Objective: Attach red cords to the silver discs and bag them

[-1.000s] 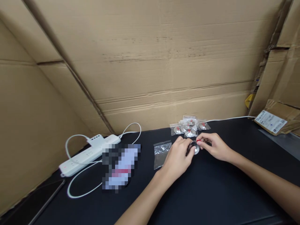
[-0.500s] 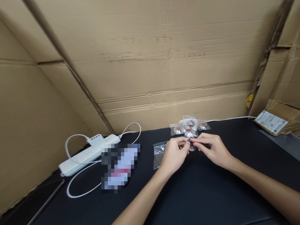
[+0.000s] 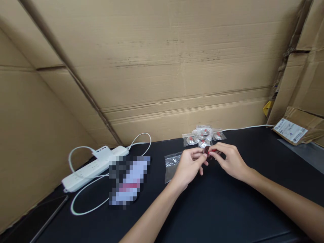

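My left hand pinches a small round shiny disc by its edge, between thumb and fingers. The disc is tilted on edge and partly covered by the fingertips. My right hand meets it from the right, thumb and forefinger closed on a small red piece at the disc. Whether the red piece is joined to the disc, I cannot tell. A clear plastic bag lies flat beside my left hand, partly behind it. Just beyond my hands is a pile of bagged silver discs with red parts.
On the left lie a white power strip with white cables, a pixelated object and a dark flat device. Cardboard walls enclose the black tabletop. A labelled cardboard package sits at the right.
The disc has turned from facing up to a steeper tilt between my fingers. Some left fingers have spread lower. The view has shifted slightly; the pile and bag have stayed put.
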### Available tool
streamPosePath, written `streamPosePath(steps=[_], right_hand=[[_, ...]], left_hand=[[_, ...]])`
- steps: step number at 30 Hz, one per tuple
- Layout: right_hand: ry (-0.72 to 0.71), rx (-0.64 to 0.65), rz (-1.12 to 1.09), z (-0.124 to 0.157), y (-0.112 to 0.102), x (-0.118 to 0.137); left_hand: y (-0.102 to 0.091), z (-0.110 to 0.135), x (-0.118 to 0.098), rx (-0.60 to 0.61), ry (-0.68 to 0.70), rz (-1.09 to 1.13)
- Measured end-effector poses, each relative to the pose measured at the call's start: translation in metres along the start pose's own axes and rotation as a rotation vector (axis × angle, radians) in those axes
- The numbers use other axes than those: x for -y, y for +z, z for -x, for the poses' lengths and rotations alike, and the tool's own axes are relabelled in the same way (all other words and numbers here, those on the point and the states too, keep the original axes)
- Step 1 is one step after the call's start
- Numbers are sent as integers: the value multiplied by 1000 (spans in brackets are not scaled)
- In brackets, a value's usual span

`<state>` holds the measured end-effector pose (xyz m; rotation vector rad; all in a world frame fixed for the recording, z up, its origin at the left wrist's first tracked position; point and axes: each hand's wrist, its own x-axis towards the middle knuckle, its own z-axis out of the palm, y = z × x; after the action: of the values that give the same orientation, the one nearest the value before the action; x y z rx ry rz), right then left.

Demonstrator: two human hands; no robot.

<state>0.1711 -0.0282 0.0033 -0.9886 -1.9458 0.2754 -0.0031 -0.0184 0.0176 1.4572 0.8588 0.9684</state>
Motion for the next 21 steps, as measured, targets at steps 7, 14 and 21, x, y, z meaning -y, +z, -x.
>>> streamPosePath(steps=[7, 14, 21], right_hand=[[-14, 7, 71, 3, 1, -1], [-24, -41, 128, 4, 0, 0], [-36, -54, 8, 4, 2, 1]], left_hand=[[2, 2, -2, 54, 36, 23], [5, 5, -1, 119, 132, -46], [3, 3, 8, 25, 129, -90]])
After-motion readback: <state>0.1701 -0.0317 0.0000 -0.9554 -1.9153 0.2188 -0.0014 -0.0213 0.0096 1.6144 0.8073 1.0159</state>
